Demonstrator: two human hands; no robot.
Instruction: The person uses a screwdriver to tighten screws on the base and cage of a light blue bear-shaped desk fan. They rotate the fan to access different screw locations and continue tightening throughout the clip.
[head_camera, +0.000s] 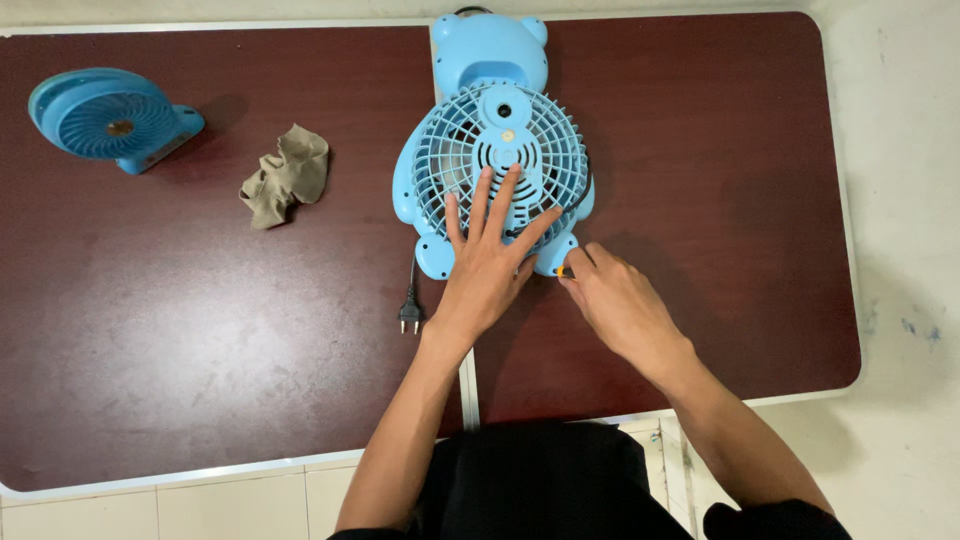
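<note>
A light blue bear-shaped fan (470, 50) lies flat on the dark red table (180, 320), grille up. My left hand (490, 265) rests flat on the lower part of the grille (460, 140), fingers spread. My right hand (615, 300) is at the fan's lower right foot, fingers closed on a small tool with an orange handle (565, 271), its tip against the fan body. The fan's black cord runs down its left side to a plug (409, 318) on the table.
A smaller blue fan (105, 115) sits at the far left of the table. A crumpled tan cloth (285, 175) lies between the two fans. A seam (468, 385) splits the table into two halves. White tiled floor surrounds the table.
</note>
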